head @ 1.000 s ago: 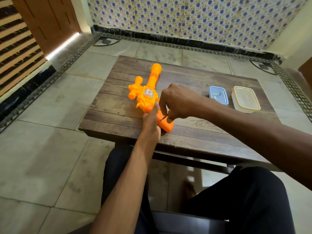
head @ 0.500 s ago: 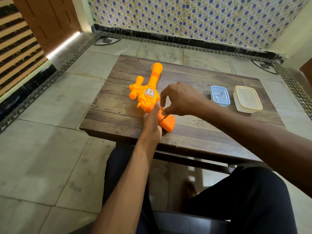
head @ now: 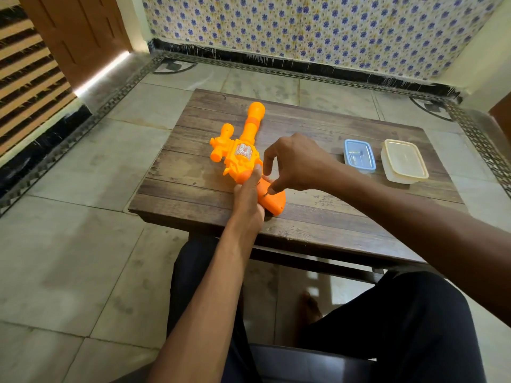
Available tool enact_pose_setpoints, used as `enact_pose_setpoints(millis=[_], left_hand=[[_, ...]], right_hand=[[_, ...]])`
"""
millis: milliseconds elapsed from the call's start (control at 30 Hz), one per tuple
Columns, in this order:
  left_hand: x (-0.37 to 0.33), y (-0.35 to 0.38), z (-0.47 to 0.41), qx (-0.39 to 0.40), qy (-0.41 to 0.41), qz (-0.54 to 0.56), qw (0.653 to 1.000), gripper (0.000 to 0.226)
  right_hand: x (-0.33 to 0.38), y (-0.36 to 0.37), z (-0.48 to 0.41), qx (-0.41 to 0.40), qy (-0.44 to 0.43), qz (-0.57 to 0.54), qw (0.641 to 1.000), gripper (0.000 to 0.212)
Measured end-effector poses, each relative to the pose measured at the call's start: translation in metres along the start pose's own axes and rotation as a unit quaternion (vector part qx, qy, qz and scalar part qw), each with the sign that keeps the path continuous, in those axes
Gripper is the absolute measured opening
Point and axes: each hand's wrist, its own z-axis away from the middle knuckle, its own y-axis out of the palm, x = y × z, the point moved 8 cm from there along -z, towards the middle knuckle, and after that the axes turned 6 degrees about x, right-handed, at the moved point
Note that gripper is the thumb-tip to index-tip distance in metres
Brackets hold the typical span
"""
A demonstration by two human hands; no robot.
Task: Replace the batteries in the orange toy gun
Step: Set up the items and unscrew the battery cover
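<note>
I am watching the fingers of the right hand curling in tightly. The thumb and forefinger tips are meeting and pinching a small dark piece that is touching the top face of the gun's grip; it is too small for me to tell what it is. The other fingers of that hand are arching above the gun.

The left hand is wrapping round the orange toy gun where the body meets the grip, with its thumb lying straight along the body.

The gun is showing as bright orange plastic, lying flat on its side on the bench. Its long barrel is ending in a rounded bulb and pointing away from me toward the wall. A stubby tube is sticking out on its left side, and a silver sticker is sitting on the body. The wide butt of the grip is resting near the bench's front edge.

The bench is made of dark, worn wooden planks. Well apart from the gun, on the right side, a blue-rimmed clear container is standing just beside a cream lidded container; something small and metallic is lying in the blue one.

Pale floor tiles are spreading around the bench, and a wall with blue flowers is rising behind it.
</note>
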Motion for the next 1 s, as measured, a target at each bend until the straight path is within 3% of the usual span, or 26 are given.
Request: enact_pose_setpoints(millis=[133,267,367,400,500,600,767,933,1000], left_hand=[[0.002,-0.004,-0.005,-0.01,-0.004,0.003,1.0,0.049],[0.003,0.002,-0.008,0.04,0.007,-0.008,0.999,0.007],[0.0,0.004,-0.005,0.042,0.009,-0.01,0.999,0.011],[0.0,0.002,-0.003,0.028,0.004,-0.012,1.0,0.025],[0.001,-0.001,-0.003,0.01,-0.001,-0.016,1.0,0.057],[0.001,-0.001,-0.002,0.013,0.0,-0.015,1.0,0.057],[0.002,-0.003,-0.004,0.0,0.001,-0.012,1.0,0.056],[0.006,-0.003,-0.009,0.012,0.001,-0.017,1.0,0.015],[0.006,-0.004,-0.007,0.008,-0.002,-0.016,1.0,0.037]], right_hand=[[-0.001,0.004,-0.002,0.001,-0.007,-0.014,1.0,0.037],[-0.004,0.001,-0.001,-0.004,0.021,0.017,1.0,0.031],[0.003,-0.004,0.001,-0.012,-0.008,0.031,0.999,0.016],[0.005,-0.005,0.001,-0.019,-0.02,0.02,0.999,0.013],[0.009,-0.005,-0.001,-0.039,-0.038,-0.011,0.998,0.031],[0.006,-0.001,-0.004,-0.037,-0.029,-0.017,0.999,0.043],[0.002,0.001,-0.006,-0.025,0.008,0.005,1.0,0.036],[0.006,-0.004,-0.008,-0.02,0.039,0.041,0.998,0.019],[0.01,-0.007,-0.008,-0.029,0.028,0.052,0.998,0.013]])
